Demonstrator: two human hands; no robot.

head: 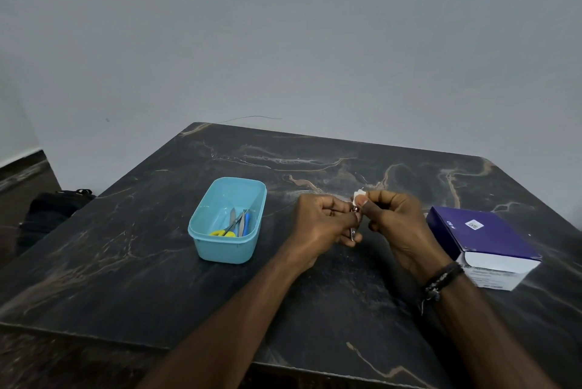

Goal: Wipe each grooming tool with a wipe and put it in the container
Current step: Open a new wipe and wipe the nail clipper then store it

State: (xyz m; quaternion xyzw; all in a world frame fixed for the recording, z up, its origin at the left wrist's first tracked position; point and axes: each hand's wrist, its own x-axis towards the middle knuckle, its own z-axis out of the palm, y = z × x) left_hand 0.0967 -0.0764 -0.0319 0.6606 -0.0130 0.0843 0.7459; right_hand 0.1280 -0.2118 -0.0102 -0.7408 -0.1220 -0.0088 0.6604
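Observation:
My left hand (321,224) grips a small metal grooming tool (353,233), mostly hidden by the fingers; it looks like a nail clipper. My right hand (393,221) pinches a small white wipe (359,196) against the tool's upper end. Both hands hover just above the dark marble table. To the left stands a light blue plastic container (201,240). Inside it lie yellow-handled scissors (224,233), a blue-handled tool (246,223) and a metal tool (233,215).
A purple and white box (482,240) lies at the right of the table (126,262), close to my right wrist. A black bag (50,209) sits on the floor beyond the table's left edge. A grey wall rises behind.

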